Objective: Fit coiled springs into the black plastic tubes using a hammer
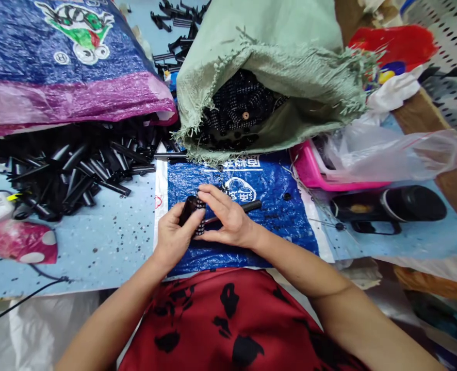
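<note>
One blue sheet (286,221) lay under your hands, with one green sack (282,31) at one o'clock, one black mug (360,203) at three, and a black heap (77,170) at ten, too tangled to count. Your left hand (174,232) was closed on one black piece (189,207), its thumb across one dotted piece (200,226) just beside it. Your right hand (232,219) spanned that dotted piece in a narrow grip, touching its twelve and six o'clock ends; whether it also gripped one dark rod (251,206), you couldn't tell.
</note>
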The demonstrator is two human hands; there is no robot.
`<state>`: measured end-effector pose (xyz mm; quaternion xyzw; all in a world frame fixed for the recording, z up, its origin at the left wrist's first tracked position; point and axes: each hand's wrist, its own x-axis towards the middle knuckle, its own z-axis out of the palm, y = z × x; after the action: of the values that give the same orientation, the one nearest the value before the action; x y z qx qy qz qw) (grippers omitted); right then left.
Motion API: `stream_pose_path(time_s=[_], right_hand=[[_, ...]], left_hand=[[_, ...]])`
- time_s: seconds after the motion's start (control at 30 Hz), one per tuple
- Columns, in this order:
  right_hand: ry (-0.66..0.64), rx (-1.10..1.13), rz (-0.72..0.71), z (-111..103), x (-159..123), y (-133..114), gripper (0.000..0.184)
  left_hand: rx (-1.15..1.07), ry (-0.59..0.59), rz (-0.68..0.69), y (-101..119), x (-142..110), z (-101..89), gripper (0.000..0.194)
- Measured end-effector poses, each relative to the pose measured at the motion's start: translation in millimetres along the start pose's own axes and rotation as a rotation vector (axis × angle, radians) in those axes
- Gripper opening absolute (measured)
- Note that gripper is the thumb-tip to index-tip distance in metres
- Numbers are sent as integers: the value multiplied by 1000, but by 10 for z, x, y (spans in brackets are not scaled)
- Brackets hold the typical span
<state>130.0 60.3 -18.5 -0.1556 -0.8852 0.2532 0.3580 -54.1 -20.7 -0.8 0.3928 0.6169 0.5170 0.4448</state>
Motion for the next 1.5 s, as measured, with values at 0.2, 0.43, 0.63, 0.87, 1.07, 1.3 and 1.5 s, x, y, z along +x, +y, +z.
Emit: stream_pose_path(time_s=[0.2,0.43,0.63,0.87,1.07,1.3,1.5], right_hand=[[35,-6,-10,61,23,-202,105],[24,-23,1,115,-47,-189,103],[1,31,74,188,-109,-113,119],[-167,-340,148,97,-272,-77,20],[86,-310,142,126,7,-164,24],[-1,-352,59,201,200,-253,26],[-200,-239,-74,409,136,-419,30]], left_hand=[[-102,82,19,6,-71,92,46],[-568,-186,-361,67,-40,-36,41],[-503,-222,-406,-40,-15,-217,46],[392,72,96,-283,30,-767,29],[687,-171,10,-285,181,-977,29],[593,-294,-87,-280,317,-1009,30],[610,-367,-160,-232,477,-918,37]])
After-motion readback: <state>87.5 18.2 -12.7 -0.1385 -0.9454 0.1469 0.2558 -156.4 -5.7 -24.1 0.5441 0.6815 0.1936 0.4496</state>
